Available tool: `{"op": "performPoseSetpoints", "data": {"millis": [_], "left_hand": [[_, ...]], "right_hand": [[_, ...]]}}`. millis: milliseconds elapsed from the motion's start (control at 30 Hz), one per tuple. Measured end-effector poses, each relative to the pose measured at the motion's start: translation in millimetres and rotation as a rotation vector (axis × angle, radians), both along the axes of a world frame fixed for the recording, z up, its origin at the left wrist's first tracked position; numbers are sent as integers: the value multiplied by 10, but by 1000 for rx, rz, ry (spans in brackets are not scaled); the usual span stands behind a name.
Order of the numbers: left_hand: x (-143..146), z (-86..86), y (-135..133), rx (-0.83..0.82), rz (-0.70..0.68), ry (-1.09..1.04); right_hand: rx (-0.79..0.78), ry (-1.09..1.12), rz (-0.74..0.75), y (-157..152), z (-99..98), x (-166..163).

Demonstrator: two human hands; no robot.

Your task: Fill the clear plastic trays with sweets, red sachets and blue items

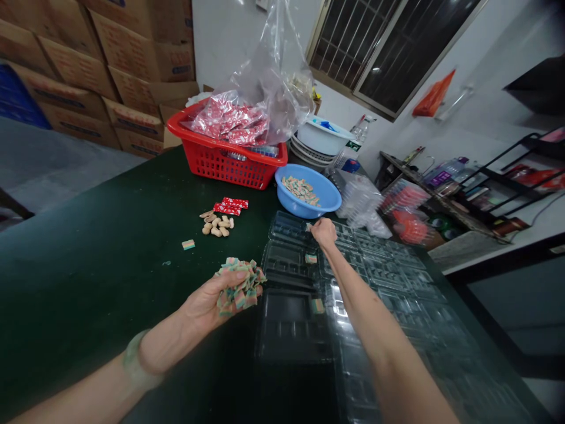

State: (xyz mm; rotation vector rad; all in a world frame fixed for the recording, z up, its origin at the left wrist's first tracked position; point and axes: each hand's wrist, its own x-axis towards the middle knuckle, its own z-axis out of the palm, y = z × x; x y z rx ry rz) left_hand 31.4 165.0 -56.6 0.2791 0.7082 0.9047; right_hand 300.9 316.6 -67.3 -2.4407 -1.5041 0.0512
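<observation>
My left hand (207, 300), with a pale green bangle (138, 362) on its wrist, is closed around a heap of striped pastel candy pieces (241, 288). It hovers over the table beside the clear plastic trays (286, 330). Over the farthest tray of the near column, my right hand (325, 232) is closed in a pinch, a small pale candy piece at its fingertips. One striped candy (311, 259) lies in the middle tray, and another candy (318, 306) sits in the nearer tray.
A blue bowl (289, 203) of candy stands beyond the trays, beside a red basket (207, 165) of red-wrapped packets. Peanuts (216, 225), red packets (227, 206) and a loose candy (188, 244) lie on the green table (110, 247). Stacked clear containers (359, 200) stand behind.
</observation>
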Motion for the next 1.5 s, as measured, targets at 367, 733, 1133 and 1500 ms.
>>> {"op": "performPoseSetpoints", "data": {"millis": [367, 733, 1133, 1500], "left_hand": [[-6, 17, -7, -21, -22, 39], [12, 67, -5, -51, -25, 127], [9, -19, 31, 1, -12, 38], [44, -33, 42, 46, 146, -137]], "right_hand": [[-10, -270, 404, -276, 70, 8], [5, -310, 286, -258, -7, 69], [-29, -94, 149, 18, 18, 69], [184, 717, 705, -1567, 362, -926]]}}
